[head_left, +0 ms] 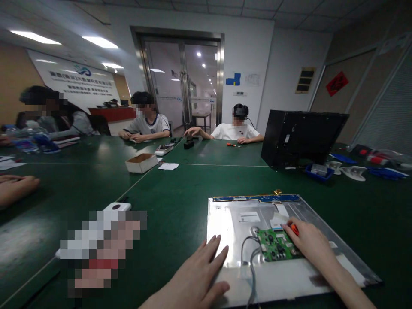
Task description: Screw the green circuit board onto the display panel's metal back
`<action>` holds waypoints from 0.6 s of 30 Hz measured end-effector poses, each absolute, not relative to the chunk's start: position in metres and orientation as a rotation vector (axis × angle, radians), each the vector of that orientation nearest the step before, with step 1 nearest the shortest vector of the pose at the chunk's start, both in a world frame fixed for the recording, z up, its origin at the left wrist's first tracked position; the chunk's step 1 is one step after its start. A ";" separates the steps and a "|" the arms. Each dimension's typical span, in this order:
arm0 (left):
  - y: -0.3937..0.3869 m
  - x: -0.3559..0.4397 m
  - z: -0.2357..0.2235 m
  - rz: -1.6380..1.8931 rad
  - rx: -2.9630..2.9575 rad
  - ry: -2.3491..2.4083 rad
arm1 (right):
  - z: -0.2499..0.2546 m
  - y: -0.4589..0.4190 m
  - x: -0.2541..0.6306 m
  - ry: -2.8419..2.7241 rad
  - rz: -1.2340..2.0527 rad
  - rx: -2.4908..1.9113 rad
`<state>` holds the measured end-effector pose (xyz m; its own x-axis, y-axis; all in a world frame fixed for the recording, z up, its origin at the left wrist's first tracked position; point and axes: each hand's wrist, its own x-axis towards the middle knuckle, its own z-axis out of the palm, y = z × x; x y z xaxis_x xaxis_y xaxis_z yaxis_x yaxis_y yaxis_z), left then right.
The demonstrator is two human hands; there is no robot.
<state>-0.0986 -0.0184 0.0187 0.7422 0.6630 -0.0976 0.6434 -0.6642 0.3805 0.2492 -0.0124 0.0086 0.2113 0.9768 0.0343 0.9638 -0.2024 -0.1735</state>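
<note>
A flat metal-backed display panel [230, 221] lies on the table in front of me, with a narrow blue circuit strip [260, 198] along its far edge. My left hand [196, 274] rests on the panel's left side, its fingers spread and holding nothing. Over the right part of a green circuit board [273, 245], my right hand [310, 242] is closed round an orange-and-black handle, seemingly a screwdriver [294, 229]; its tip is hidden. A white ribbon cable [280, 209] runs from the strip towards the board. Grey wires [252, 274] leave the board's left side and hang towards me.
A black monitor housing [301, 137] stands at the back right, beside a blue tray [322, 173]. Left of centre sits an open cardboard box [141, 163]. Another screwdriver [233, 145] lies near a person [238, 128] across the green table [167, 197]. More people sit at the left.
</note>
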 end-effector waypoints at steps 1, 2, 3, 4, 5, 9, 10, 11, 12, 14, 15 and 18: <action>-0.016 -0.091 0.021 0.065 2.543 0.967 | 0.008 -0.013 0.257 -1.871 0.113 -2.319; -0.014 -0.083 0.023 0.055 2.539 0.932 | 0.007 -0.014 0.264 -1.864 0.105 -2.320; -0.012 -0.075 0.024 0.050 2.538 0.908 | 0.006 -0.015 0.272 -1.854 0.100 -2.322; -0.010 -0.067 0.025 0.050 2.542 0.907 | 0.006 -0.016 0.279 -1.847 0.096 -2.321; -0.009 -0.060 0.026 0.042 2.548 0.903 | 0.006 -0.017 0.286 -1.841 0.092 -2.320; -0.005 -0.036 0.018 0.065 2.611 0.852 | 0.004 -0.019 0.314 -1.826 0.081 -2.321; -0.003 -0.031 0.014 0.090 2.629 0.837 | 0.003 -0.019 0.322 -1.831 0.080 -2.315; -0.002 -0.026 0.010 0.112 2.649 0.824 | 0.002 -0.018 0.330 -1.842 0.082 -2.301; 0.000 -0.021 0.005 0.131 2.671 0.811 | 0.001 -0.017 0.337 -1.865 0.085 -2.269; 0.003 -0.011 -0.002 0.156 2.715 0.794 | 0.000 -0.014 0.352 -1.847 0.108 -2.264; 0.003 -0.006 -0.004 0.166 2.733 0.787 | 0.000 -0.012 0.358 -1.823 0.113 -2.283; 0.005 0.010 -0.004 0.199 2.738 0.809 | 0.003 -0.007 0.378 -1.777 0.088 -2.311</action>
